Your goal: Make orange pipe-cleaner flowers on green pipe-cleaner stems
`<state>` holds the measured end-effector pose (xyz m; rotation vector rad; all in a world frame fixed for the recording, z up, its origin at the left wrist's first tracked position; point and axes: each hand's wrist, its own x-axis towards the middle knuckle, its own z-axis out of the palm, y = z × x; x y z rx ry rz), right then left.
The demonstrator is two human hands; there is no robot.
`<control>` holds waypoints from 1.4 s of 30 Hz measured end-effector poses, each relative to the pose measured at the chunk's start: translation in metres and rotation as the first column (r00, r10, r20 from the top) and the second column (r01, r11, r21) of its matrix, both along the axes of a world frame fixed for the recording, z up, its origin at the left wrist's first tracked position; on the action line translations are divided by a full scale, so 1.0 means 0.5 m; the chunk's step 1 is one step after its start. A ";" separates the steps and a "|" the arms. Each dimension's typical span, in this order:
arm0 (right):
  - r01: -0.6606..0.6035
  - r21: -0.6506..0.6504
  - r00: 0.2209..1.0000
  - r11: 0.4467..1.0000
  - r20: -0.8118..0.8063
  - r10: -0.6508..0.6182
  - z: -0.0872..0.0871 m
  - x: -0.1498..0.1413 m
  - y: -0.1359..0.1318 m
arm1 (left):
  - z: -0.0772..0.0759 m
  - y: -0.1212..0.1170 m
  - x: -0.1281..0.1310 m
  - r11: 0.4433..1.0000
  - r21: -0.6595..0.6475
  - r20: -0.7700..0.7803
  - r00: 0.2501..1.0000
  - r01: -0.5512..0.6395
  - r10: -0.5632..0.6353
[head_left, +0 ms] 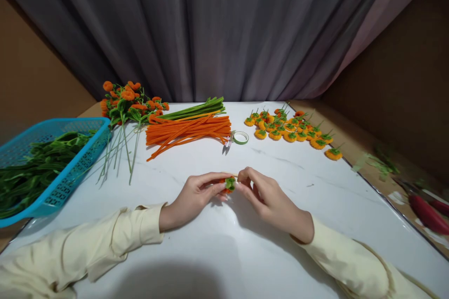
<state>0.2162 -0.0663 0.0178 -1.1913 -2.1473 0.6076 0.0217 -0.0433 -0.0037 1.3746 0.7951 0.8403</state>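
Note:
My left hand [196, 194] and my right hand [264, 194] meet at the middle of the white table [224, 252]. Between their fingertips sits a small orange pipe-cleaner flower with a green centre [229, 184]. Both hands pinch it, fingers curled close around it, just above the tabletop. Cream sleeves cover both forearms.
A blue basket [70, 168] of green leaves stands at the left. Behind it lie finished orange flowers on stems [126, 103], orange pipe cleaners [189, 131], green ones [196, 110], a roll of green tape [240, 137] and several orange flower heads [291, 128]. Red-handled tools [428, 212] lie beyond the right edge.

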 end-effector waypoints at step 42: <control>-0.041 -0.184 0.898 0.982 -0.438 -0.044 -0.025 -0.023 0.002 | -0.005 0.004 -0.003 0.999 -0.009 0.110 0.993 0.043 -0.041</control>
